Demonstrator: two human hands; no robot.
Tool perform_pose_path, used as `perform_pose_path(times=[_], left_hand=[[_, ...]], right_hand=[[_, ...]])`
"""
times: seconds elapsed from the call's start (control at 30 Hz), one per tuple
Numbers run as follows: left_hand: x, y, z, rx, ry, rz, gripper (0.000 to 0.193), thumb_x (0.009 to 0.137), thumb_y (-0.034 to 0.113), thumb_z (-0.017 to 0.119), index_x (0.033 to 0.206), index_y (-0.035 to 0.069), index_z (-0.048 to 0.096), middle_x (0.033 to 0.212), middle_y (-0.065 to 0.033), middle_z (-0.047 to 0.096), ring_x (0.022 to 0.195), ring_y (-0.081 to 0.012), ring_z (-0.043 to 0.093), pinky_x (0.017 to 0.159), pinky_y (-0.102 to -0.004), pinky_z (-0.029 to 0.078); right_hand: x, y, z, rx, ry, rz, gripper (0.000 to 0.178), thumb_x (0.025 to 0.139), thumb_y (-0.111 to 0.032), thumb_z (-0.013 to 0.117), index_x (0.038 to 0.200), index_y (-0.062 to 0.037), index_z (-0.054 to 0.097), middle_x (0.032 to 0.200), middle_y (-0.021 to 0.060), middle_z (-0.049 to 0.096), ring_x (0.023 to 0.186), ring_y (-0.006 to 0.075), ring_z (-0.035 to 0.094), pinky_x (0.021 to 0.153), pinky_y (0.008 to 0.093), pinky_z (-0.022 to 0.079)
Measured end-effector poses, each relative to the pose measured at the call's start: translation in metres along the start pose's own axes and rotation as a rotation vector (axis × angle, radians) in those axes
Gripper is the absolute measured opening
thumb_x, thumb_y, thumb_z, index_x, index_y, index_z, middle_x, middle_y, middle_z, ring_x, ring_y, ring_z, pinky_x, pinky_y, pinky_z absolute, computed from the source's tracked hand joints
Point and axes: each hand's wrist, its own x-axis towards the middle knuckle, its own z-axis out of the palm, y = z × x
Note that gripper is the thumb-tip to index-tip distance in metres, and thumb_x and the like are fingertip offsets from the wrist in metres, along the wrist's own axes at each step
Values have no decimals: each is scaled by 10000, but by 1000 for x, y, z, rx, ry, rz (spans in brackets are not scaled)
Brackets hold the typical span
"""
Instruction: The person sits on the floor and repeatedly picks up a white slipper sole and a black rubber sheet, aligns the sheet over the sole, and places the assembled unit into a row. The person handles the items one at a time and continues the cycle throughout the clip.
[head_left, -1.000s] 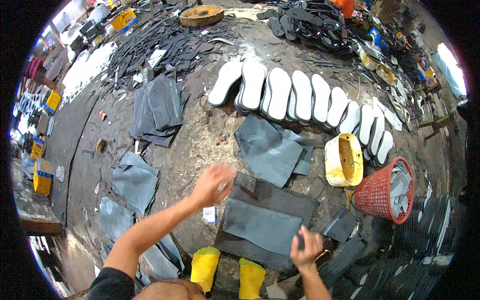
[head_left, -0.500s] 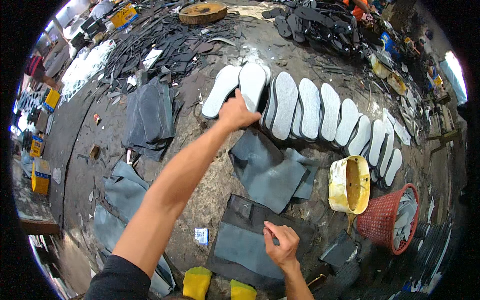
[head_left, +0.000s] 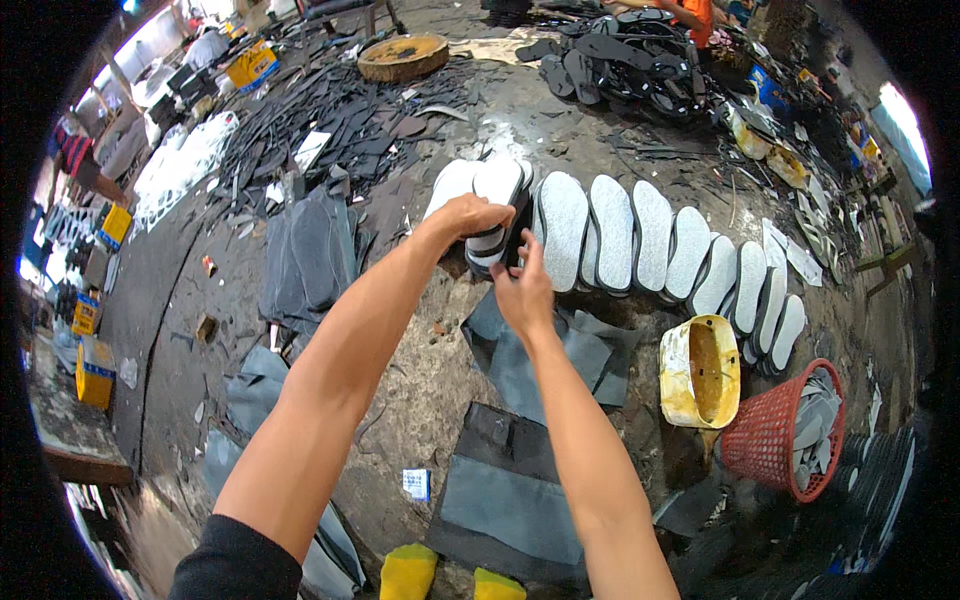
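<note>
My left hand (head_left: pixel 474 214) is closed on a small stack of shoe soles (head_left: pixel 498 182), dark at the sides with pale grey tops. It lies across the stack's middle, and the stack's near end shows below it. Close beside that near end is my right hand (head_left: pixel 526 290), fingers apart and holding nothing; whether a fingertip touches the stack I cannot tell. Another pale-topped sole (head_left: pixel 450 188) lies just left, partly hidden by my left hand. To the right, a curved row of paired pale soles (head_left: pixel 562 225) runs toward the lower right.
Dark rubber sheets (head_left: pixel 510 490) lie in front of me. A yellow-rimmed tub (head_left: pixel 683 372) of brown matter stands at right, near a red basket (head_left: pixel 768 440) of scraps. Sole-marked sheets (head_left: pixel 308 250) lie left; black soles (head_left: pixel 630 70) are heaped at the back, near an orange-clad person.
My right hand has moved up from the rubber sheets to beside the soles. My left hand has closed on the stack, whose near end now shows under it.
</note>
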Motion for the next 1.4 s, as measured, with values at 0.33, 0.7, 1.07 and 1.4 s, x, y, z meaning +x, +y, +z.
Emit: perform_pose_path(times=[0.33,0.7,1.07,1.4], left_hand=[[-18,-10,-87,-1430,219,-78,283,879,362,474,921,88,532,755,-92,565,575,-228,543,489,-378,467],[-202,-43,-68,-1596,-268,385,620,932,477,387,1212,-40,584,1018,-209,652,778,-305,615,574,-397,481],[-357,-80,131,-2012,-618,99,338,983,405,662,1177,132,614,1027,-65,705,740,-196,691,609,-283,537],[-389,-128,235,-903,-33,-392,254,987,283,683,1064,42,664,877,-25,643,742,-126,622,639,-273,493]], right_hand=[[32,35,72,396,295,487,384,885,0,554,1268,17,556,866,184,728,625,239,719,553,337,588],[-23,-77,-79,938,321,426,751,984,-612,523,1511,-89,409,1115,142,715,1017,255,675,716,408,560],[-206,-119,-217,1255,47,585,310,1047,-311,589,1179,-57,708,1184,69,695,1063,174,658,931,368,546],[-345,8,-244,302,26,775,423,916,-138,769,1304,-5,669,1174,55,711,974,125,669,752,276,541]])
